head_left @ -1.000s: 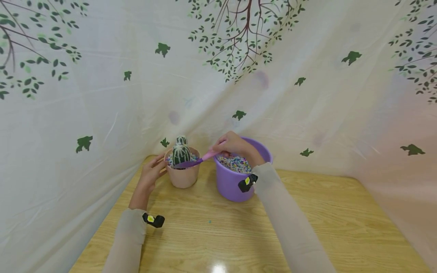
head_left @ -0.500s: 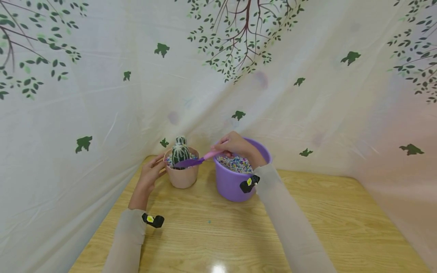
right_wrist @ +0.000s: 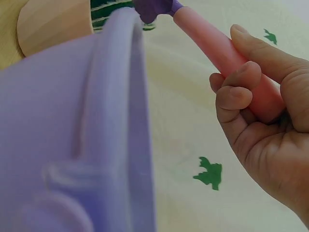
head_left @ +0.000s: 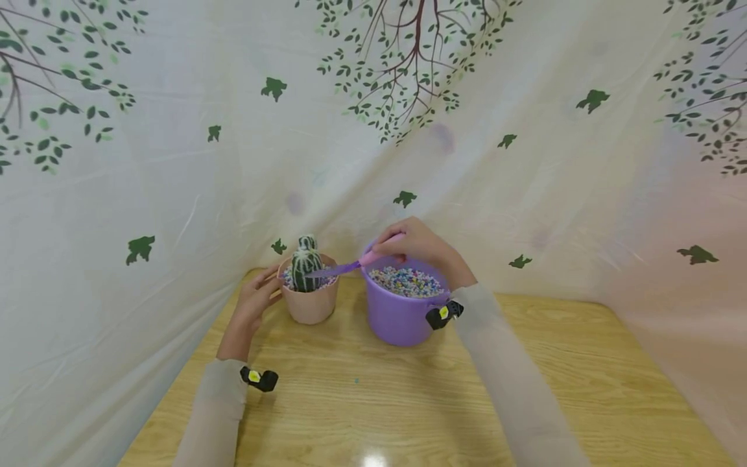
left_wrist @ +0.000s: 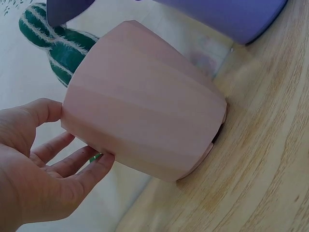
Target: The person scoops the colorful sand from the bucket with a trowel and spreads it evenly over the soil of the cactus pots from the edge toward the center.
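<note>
A pink pot [head_left: 311, 305] holding a striped green cactus [head_left: 306, 270] and coloured grains stands on the wooden table. At the pot's left side my left hand [head_left: 255, 305] touches it with extended fingers; in the left wrist view the fingertips [left_wrist: 108, 158] rest on its wall. My right hand [head_left: 415, 242] grips the pink handle [right_wrist: 217, 46] of a small purple-bladed trowel [head_left: 335, 269]. The blade, seen nearly edge-on, reaches over the pot's right rim in front of the cactus. Beneath the right hand is a purple bucket [head_left: 399, 318] of mixed coloured grains [head_left: 408, 282].
White cloth [head_left: 344, 162] printed with leaves and branches hangs behind and at both sides of the table [head_left: 373, 402]. A tiny blue-green speck [head_left: 356, 381] lies in front of the pot and bucket. The bucket's handle [right_wrist: 116, 96] shows in the right wrist view.
The right hand and trowel have risen and shifted slightly right; the blade has tilted and pulled back from low in the pot. The left hand stays at the pot.
</note>
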A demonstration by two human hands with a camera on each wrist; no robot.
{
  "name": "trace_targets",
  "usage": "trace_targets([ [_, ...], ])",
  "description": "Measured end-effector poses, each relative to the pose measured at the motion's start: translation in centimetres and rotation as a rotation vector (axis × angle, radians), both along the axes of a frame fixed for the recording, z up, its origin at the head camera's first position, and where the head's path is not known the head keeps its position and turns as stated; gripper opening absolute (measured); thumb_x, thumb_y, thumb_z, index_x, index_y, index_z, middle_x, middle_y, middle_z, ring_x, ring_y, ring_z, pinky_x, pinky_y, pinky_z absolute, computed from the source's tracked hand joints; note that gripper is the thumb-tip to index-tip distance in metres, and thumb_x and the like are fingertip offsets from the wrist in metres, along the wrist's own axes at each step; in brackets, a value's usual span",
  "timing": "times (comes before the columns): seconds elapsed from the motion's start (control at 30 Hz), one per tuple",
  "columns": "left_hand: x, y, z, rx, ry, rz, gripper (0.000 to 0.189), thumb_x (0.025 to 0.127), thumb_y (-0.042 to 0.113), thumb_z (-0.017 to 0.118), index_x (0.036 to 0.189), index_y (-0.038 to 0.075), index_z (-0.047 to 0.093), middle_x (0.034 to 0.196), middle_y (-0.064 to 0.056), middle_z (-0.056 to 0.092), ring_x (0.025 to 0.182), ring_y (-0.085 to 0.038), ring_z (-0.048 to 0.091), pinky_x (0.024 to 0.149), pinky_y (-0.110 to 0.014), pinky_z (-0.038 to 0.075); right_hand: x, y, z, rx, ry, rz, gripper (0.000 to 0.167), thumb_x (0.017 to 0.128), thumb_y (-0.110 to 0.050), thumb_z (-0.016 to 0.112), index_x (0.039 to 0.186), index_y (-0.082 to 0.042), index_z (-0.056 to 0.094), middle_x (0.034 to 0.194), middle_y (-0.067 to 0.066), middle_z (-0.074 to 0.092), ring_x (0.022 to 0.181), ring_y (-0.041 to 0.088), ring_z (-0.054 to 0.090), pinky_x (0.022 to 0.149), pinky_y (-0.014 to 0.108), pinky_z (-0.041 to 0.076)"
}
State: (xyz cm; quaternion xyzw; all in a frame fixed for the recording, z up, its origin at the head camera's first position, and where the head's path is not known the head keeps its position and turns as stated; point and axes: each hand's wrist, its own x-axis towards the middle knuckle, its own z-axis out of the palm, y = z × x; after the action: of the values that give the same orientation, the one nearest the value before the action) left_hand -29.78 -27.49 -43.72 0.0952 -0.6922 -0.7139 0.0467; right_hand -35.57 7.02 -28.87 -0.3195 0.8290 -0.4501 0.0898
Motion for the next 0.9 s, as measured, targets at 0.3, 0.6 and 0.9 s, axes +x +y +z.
trace_targets([
  [0.3,0.0,0.0,-0.1,-0.007,-0.008,-0.013,0.056,0.106,0.021,0.053,0.159,0.016,0.037,0.16,-0.018,0.04,0.142,-0.03,0.043,0.119,-0.045,0.04,1.3,4.1,1.5,0.022,0.157,-0.088,0.021,0.089,-0.033,0.081,0.1,-0.016,0.079,0.076,0.009,0.067,0.061,0.017,0.055,0.056,0.028,0.051],
  [0.6,0.0,-0.3,-0.2,-0.023,-0.006,-0.041,0.056,0.107,0.023,0.051,0.161,0.017,0.034,0.162,-0.017,0.036,0.144,-0.03,0.041,0.12,-0.046,0.039,2.0,9.0,1.5,0.042,0.181,-0.218,0.028,0.089,-0.032,0.08,0.104,-0.009,0.077,0.094,0.008,0.071,0.065,0.021,0.059,0.06,0.03,0.053],
  [0.9,-0.3,-0.6,-0.1,-0.05,0.012,-0.085,0.055,0.108,0.024,0.049,0.161,0.017,0.032,0.163,-0.018,0.036,0.145,-0.03,0.04,0.121,-0.046,0.038,1.9,12.2,0.5,0.11,0.196,-0.268,0.028,0.091,-0.029,0.079,0.105,-0.005,0.076,0.098,0.014,0.067,0.064,0.026,0.059,0.054,0.028,0.05],
])
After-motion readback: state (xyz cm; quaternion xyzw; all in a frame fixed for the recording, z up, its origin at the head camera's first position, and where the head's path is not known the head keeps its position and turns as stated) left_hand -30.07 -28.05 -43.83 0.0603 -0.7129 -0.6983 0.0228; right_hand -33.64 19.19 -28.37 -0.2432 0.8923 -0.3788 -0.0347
